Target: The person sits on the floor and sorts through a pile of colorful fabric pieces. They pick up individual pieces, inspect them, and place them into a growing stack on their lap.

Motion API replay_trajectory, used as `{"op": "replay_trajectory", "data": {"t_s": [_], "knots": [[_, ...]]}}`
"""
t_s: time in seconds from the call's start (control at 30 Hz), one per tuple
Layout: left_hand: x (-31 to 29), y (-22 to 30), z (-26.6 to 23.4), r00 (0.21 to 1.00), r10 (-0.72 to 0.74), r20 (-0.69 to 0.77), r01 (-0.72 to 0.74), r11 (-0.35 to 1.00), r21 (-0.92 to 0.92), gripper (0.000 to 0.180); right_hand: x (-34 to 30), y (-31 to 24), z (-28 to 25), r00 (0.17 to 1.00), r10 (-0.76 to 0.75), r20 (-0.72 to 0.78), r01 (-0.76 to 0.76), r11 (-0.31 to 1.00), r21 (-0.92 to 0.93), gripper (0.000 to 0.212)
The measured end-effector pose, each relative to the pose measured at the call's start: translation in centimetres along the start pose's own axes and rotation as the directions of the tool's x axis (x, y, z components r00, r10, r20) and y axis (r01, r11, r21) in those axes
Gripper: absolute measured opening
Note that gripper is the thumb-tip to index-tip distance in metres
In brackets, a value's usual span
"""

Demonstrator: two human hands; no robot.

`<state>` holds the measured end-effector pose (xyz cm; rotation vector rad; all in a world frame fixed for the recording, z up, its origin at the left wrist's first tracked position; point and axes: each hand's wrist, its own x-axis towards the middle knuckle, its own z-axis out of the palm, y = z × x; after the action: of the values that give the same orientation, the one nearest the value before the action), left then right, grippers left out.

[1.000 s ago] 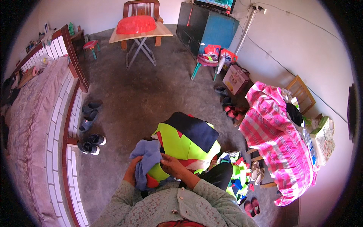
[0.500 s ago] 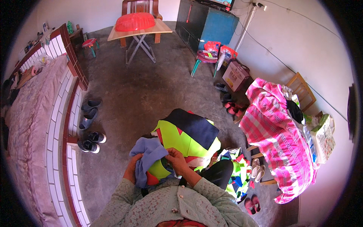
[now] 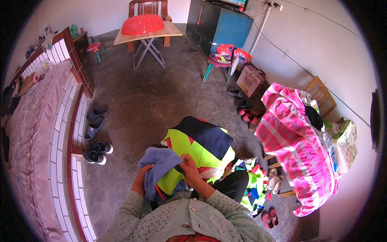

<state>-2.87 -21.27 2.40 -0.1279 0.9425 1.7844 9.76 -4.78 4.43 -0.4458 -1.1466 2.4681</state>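
Observation:
In front of my body, a soft blue-grey cloth point(image 3: 157, 160) is bunched between my two hands. My left hand point(image 3: 142, 179) grips its left side, fingers closed in the folds. With a pinch, my right hand point(image 3: 190, 169) holds the cloth's upper right corner. A yellow-green fabric piece point(image 3: 169, 179) shows under the blue-grey folds, with a bit of red along its lower edge. Just beyond my hands sits a large bundle of patchwork fabric point(image 3: 189, 147) in yellow-green and red, topped by a dark navy panel point(image 3: 204, 135).
Colourful fabric scraps point(image 3: 254, 187) lie heaped by my right leg. Further right, a pink plaid cloth point(image 3: 286, 149) covers furniture. Shoes point(image 3: 96, 152) stand along the bed platform point(image 3: 60, 161) at left. Ahead is a folding table point(image 3: 173, 30) bearing a red basin point(image 3: 143, 25).
My right hand has shifted slightly up and right, drawing the blue-grey cloth's corner with it. More yellow-green fabric shows beneath, and less of the red.

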Motion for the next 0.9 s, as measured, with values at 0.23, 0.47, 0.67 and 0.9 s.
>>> {"op": "replay_trajectory", "data": {"t_s": [0.23, 0.47, 0.67, 0.9], "knots": [[0.0, 0.0, 0.2, 1.000, 0.013, 0.009, -0.013, 0.999, 0.039, 0.042, 0.2, 2.2, 0.3, 0.998, -0.045, -0.035, 0.039, 0.985, -0.168, 0.020], [0.1, 0.1, 0.3, 0.999, 0.036, 0.006, -0.036, 0.994, 0.106, 0.043, -0.5, 1.0, 2.0, 0.997, 0.025, 0.067, -0.010, 0.974, -0.224, 0.024], [0.3, -0.1, 0.3, 0.998, 0.068, 0.004, -0.067, 0.973, 0.220, 0.043, 0.0, -0.6, 1.1, 0.994, -0.027, 0.107, 0.039, 0.993, -0.112, 0.020], [-1.5, 0.2, 1.8, 0.997, 0.023, -0.069, -0.015, 0.994, 0.109, 0.049, 0.5, -2.8, 1.2, 0.997, 0.059, -0.047, -0.047, 0.973, 0.225, 0.014]]}}
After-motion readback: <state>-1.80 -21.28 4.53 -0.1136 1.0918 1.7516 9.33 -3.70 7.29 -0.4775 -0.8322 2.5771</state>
